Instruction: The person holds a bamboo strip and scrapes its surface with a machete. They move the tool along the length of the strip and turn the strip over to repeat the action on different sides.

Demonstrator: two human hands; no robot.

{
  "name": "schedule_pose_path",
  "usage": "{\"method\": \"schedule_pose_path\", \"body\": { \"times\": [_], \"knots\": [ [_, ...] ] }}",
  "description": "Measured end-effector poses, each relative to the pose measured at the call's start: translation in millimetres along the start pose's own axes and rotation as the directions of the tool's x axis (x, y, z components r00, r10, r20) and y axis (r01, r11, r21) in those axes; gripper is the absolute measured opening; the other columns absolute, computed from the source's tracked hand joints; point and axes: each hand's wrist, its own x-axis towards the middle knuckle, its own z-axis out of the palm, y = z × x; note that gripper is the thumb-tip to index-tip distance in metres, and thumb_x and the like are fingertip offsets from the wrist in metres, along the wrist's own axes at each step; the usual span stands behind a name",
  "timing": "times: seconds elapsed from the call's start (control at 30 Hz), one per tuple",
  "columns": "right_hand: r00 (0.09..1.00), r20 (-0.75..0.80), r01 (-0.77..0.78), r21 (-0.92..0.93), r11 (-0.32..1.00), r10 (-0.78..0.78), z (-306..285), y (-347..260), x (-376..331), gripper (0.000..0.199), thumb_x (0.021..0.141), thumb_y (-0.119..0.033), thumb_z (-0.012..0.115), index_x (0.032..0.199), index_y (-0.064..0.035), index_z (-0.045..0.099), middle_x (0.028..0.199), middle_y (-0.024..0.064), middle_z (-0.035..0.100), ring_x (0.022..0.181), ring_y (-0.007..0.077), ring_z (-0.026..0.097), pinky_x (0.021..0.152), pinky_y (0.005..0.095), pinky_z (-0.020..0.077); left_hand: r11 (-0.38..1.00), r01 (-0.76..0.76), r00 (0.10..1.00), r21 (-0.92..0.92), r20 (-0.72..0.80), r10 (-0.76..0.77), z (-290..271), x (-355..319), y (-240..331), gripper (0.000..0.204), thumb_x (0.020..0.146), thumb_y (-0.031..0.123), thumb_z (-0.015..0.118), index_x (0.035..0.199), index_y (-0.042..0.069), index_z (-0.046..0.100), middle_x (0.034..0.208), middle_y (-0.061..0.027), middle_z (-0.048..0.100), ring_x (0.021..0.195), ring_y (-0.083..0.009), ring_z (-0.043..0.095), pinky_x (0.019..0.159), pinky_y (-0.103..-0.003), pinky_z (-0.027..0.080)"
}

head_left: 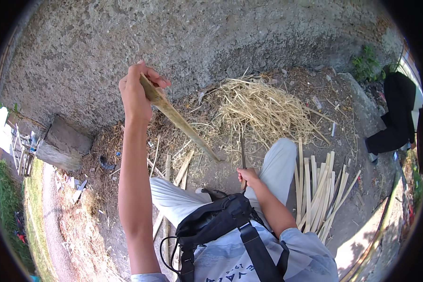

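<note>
Straps (258,251) are crossing the shirt (216,263) nearest my camera, and to their left I'm watching the left hand (137,89) clamping the upper end of a strip (183,123), which is slanting down rightward. Farther right, the right hand (250,176) is gripping a knife (243,152), its blade pointing toward shavings (263,105), while slats (308,188) are lying right of the leg (278,162).

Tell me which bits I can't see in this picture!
All in the head view:
Long, thin, dark metal-looking tool: the part inside the grip of the right hand.
Long greenish-tan strip: the part that the left hand covers.
Long, flat, pale strips at left: the parts behind the pale grey trouser leg.
Tangled, straw-coloured heap of shavings: whatever lies beneath it.
</note>
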Motion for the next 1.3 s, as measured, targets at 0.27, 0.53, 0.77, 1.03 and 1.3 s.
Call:
{"method": "schedule_pose_path", "body": {
  "times": [0.27, 0.53, 0.77, 1.03, 1.3],
  "knots": [
    [0.993, -0.09, 0.045, -0.264, 0.964, -0.071, -7, 4, -9, 0.026, 0.087, -0.021, 0.069, 0.075, -0.0001, 0.059, 0.061, 0.0047, 0.055, 0.047, 0.0121, 0.05, 0.04, 0.0271, 0.0402, 0.996, 0.061, 0.998, -0.06, 0.028, -0.06, 12, -9, 0, 0.035, 0.089, 0.03, 0.053, 0.067, 0.004, 0.048, 0.05, -0.0043, 0.039, 0.046, -0.0168, 0.042, 0.05, -0.032, 0.038],
    [0.991, -0.111, 0.062, -0.109, 0.992, -0.074, -15, 9, -10, 0.025, 0.087, -0.02, 0.068, 0.075, -0.0004, 0.058, 0.061, 0.0051, 0.054, 0.048, 0.0132, 0.05, 0.04, 0.0289, 0.0389, 0.996, 0.014, 0.999, -0.09, 0.033, -0.011, 14, -14, -1, 0.036, 0.09, 0.023, 0.049, 0.063, 0.0, 0.05, 0.051, -0.0057, 0.041, 0.044, -0.0159, 0.043, 0.045, -0.031, 0.037],
    [0.993, -0.105, 0.04, -0.169, 0.985, -0.059, -12, 4, -5, 0.026, 0.088, -0.022, 0.067, 0.077, -0.0003, 0.058, 0.064, 0.005, 0.054, 0.05, 0.0132, 0.049, 0.041, 0.0286, 0.0398, 0.993, -0.101, 0.981, 0.056, -0.159, 0.109, 17, -15, -3, 0.046, 0.094, 0.03, 0.045, 0.06, -0.001, 0.052, 0.048, -0.0042, 0.042, 0.041, -0.0157, 0.046, 0.043, -0.03, 0.037],
    [0.993, -0.101, 0.034, -0.196, 0.98, -0.054, -21, 4, -3, 0.028, 0.088, -0.023, 0.068, 0.075, -0.0002, 0.057, 0.062, 0.0054, 0.054, 0.048, 0.0138, 0.05, 0.041, 0.0293, 0.0409, 0.986, -0.102, 0.963, 0.13, -0.237, 0.131, 10, -15, -3, 0.047, 0.093, 0.037, 0.047, 0.067, -0.002, 0.054, 0.048, -0.0028, 0.039, 0.043, -0.0181, 0.05, 0.046, -0.031, 0.041],
    [0.995, -0.095, 0.021, -0.128, 0.991, -0.034, -33, 10, -7, 0.025, 0.091, -0.022, 0.064, 0.075, -0.0045, 0.056, 0.059, 0.0018, 0.051, 0.046, 0.0122, 0.046, 0.042, 0.0283, 0.0391, 0.998, -0.046, 0.99, -0.042, -0.132, 0.04, 7, -12, 4, 0.04, 0.091, 0.031, 0.051, 0.062, 0.004, 0.046, 0.048, -0.0017, 0.036, 0.04, -0.0142, 0.039, 0.043, -0.031, 0.035]
  ]
}}
